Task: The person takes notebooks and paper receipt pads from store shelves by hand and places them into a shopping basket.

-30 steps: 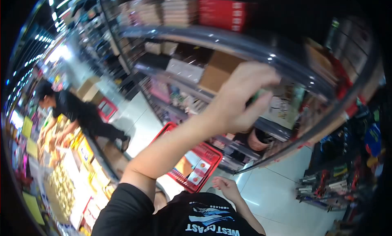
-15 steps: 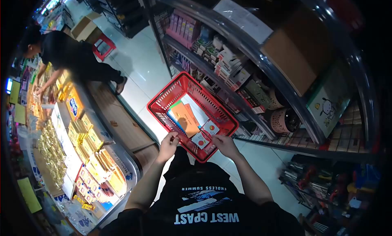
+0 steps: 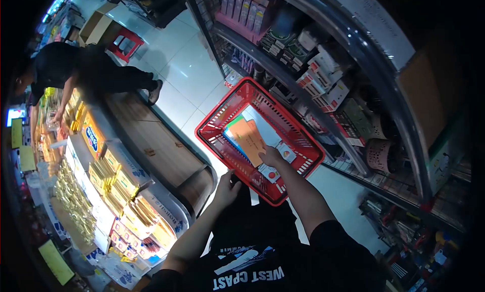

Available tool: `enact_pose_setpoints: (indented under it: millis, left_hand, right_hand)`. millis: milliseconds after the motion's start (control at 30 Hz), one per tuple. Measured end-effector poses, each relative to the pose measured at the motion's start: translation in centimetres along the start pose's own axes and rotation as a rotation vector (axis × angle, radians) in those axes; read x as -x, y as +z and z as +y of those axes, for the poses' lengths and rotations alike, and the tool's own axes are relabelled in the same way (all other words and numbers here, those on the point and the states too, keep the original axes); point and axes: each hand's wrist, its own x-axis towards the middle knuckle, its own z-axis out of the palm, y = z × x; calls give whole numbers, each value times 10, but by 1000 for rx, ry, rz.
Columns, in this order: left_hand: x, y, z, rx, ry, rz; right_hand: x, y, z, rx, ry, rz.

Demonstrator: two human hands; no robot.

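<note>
Head view: the right hand reaches into a red shopping basket, fingers at an orange paper packet lying inside, its small print unreadable; whether they grip it, I cannot tell. The left hand curls its fingers beside the basket's near rim, hold unclear. The black shirt reads "WEST CPAST", upside down

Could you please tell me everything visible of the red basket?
The red basket looks plastic and rectangular, with a thick rim and slotted walls. Beside the shelves, its open top faces the camera. Inside lie an orange envelope-like packet and white cards. The right hand is inside, at the packet; the left hand is at the near rim, contact unclear. What supports it is hidden.
</note>
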Motion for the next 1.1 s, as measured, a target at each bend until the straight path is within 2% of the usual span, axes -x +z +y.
enact_pose_setpoints:
  millis: [100,167,233,300,433,467,633,733,800,933,967,1000,1067,1100]
  left_hand:
    - [2,-5,-1,-7,80,0]
    - [3,-6,3,46,33,-29]
    - [4,-7,2,15,35,-26]
    - [4,-5,3,41,35,-4]
    - [1,1,4,-20,85,0]
    - [-1,5,-2,-61,132,21]
    - [-2,8,4,-52,76,15]
    - [3,1,14,-27,47,25]
    - [4,1,11,68,153,133]
    - [5,-3,13,116,47,203]
    - [1,-2,7,254,62,187]
    - [-2,-1,6,390,69,165]
    - [0,-5,29,617,40,81]
    - [3,-12,47,720,5,-29]
  right_hand:
    - [-22,15,4,32,111,-105]
    - [-28,20,5,24,109,-88]
    - [-42,44,23,50,80,66]
    - [-55,42,22,98,215,-45]
    - [-50,29,1,131,256,34]
    - [-52,29,0,134,229,38]
    - [-49,37,9,-12,56,-12]
    - [-15,14,-23,-108,-32,22]
    - [-1,11,-22,-178,-101,71]
    - [65,-30,-45,-390,-231,97]
    - [82,-39,-48,-388,-203,138]
    - [101,-50,-53,-509,-240,97]
    - [139,-75,-66,-632,-273,104]
    - [159,-88,-75,-679,-315,95]
